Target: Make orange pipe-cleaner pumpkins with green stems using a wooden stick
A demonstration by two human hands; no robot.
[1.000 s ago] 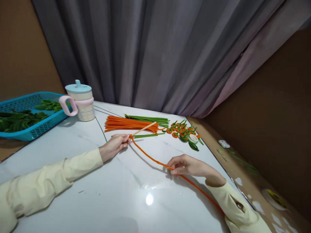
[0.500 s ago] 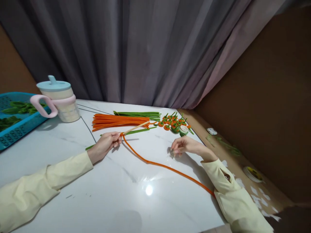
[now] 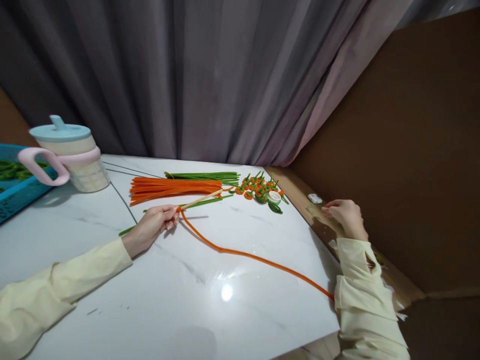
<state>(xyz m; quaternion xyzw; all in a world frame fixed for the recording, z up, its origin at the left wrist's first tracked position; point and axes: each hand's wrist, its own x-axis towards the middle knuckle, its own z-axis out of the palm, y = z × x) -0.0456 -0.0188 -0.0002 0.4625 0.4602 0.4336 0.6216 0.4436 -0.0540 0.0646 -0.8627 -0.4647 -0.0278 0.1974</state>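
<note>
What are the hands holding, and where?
The left hand pinches a wooden stick at its near end, where the orange pipe cleaner starts. The right hand holds nothing; it rests on the brown ledge.

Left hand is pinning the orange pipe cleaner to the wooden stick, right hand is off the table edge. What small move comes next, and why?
Probably bring the right hand back from the brown ledge beside the table to the orange pipe cleaner. That long strand lies loose across the white table, while the left hand pinches its end against the wooden stick. Nothing holds the free length, so winding it likely needs that grip.
</note>
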